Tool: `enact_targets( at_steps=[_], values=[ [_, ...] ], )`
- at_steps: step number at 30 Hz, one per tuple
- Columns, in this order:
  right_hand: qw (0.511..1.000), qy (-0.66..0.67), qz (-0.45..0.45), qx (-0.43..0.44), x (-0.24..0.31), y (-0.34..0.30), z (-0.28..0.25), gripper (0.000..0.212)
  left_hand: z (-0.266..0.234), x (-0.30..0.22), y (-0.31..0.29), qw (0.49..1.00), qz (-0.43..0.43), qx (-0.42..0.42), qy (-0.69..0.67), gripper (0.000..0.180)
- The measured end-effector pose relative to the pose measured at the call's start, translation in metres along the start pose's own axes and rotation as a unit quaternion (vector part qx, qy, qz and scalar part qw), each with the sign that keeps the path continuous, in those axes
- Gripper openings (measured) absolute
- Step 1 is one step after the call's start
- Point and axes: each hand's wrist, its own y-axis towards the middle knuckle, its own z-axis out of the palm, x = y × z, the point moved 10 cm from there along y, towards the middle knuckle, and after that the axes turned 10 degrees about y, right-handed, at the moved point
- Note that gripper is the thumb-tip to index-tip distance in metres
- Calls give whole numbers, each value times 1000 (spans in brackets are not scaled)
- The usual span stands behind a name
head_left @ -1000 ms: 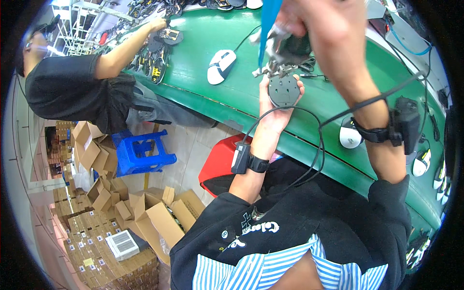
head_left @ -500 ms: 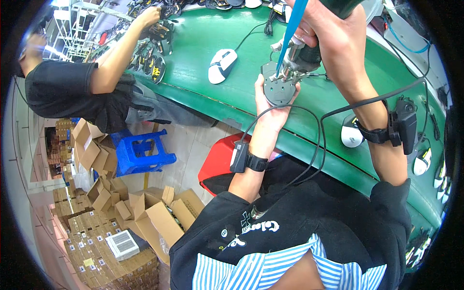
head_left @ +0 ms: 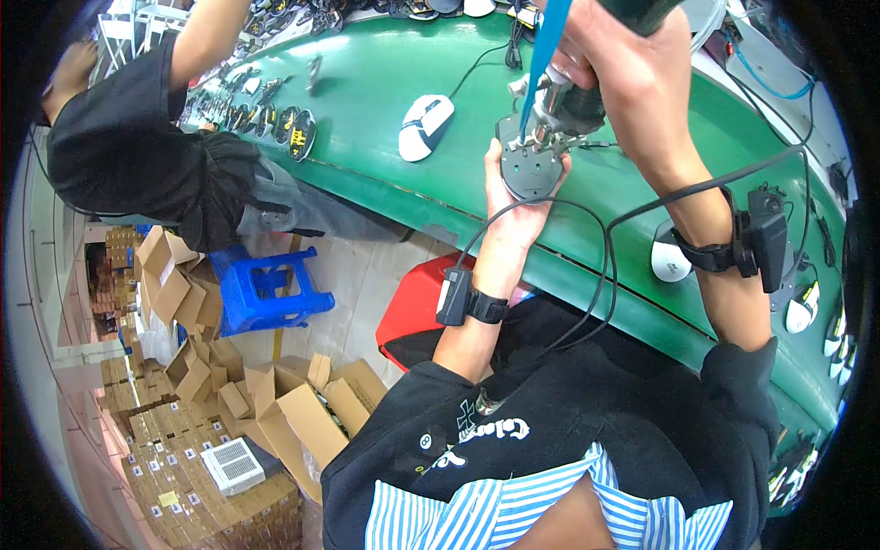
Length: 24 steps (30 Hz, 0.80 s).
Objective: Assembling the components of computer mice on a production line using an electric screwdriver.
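Note:
My left hand [head_left: 518, 218] is closed around a dark grey mouse base [head_left: 533, 176], its underside turned up. In my right hand [head_left: 634, 87] is a power screwdriver [head_left: 576, 110], held from above, its metal nose against the mouse base. A blue strip [head_left: 548, 60] hangs in front of the tool and hides part of it. Left of my hands, a white-and-black mouse [head_left: 426, 126] with a cable lies on the green bench surface [head_left: 357, 119]. Another white mouse [head_left: 670, 257] is partly hidden behind my right forearm.
A co-worker's arm [head_left: 203, 41] is at upper left, near dark mouse parts [head_left: 298, 133] along the bench edge. A blue stool [head_left: 275, 291], a red bin-like object [head_left: 417, 307] and cardboard boxes [head_left: 307, 417] stand on the floor. Black cables loop over my forearms. More mice [head_left: 803, 307] lie at far right.
The co-worker's arm has swung up and left, away from the dark parts. The white mice on the green surface have shifted slightly right. My hands have hardly moved.

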Motion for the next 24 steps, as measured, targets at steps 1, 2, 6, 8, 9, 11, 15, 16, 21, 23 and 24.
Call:
enact_targets(
  at_steps=[1, 2, 6, 8, 9, 11, 15, 16, 21, 23, 24],
  values=[
    [997, -53, -63, -10, 18, 4, 1, 13, 3, 2, 4, 1000, -3, 2, 0, 37],
    [997, 36, -61, 23, 33, 7, 4, 16, 5, -1, 2, 1000, 16, -7, 24, 37],
    [988, 125, 81, 46, 55, 5, 22, 28, -4, -5, -1, 998, 34, -28, 51, 39],
    [989, 106, 83, 55, 38, -2, 15, 27, -11, -3, 0, 994, 36, -36, 95, 48],
    [990, 99, 85, 56, 30, -6, 12, 27, -14, -3, 0, 994, 36, -37, 95, 48],
    [991, 84, 84, 58, 23, -13, 12, 26, -8, -7, -4, 994, 49, -20, 92, 49],
    [994, 45, 71, 62, 14, -20, 10, 25, -2, -3, -7, 994, 40, -42, 96, 52],
    [995, 38, 70, 63, 12, -21, 10, 25, 5, -3, -7, 993, 38, -20, 111, 53],
    [996, 20, 64, 67, 10, -24, 11, 23, 11, -4, -8, 992, 44, 7, 119, 53],
    [996, 15, 63, 67, 8, -24, 10, 23, 9, -2, -8, 993, 39, 0, 112, 53],
    [996, 12, 61, 67, 7, -24, 9, 22, 9, -1, -7, 994, 37, -1, 107, 53]
  ],
)
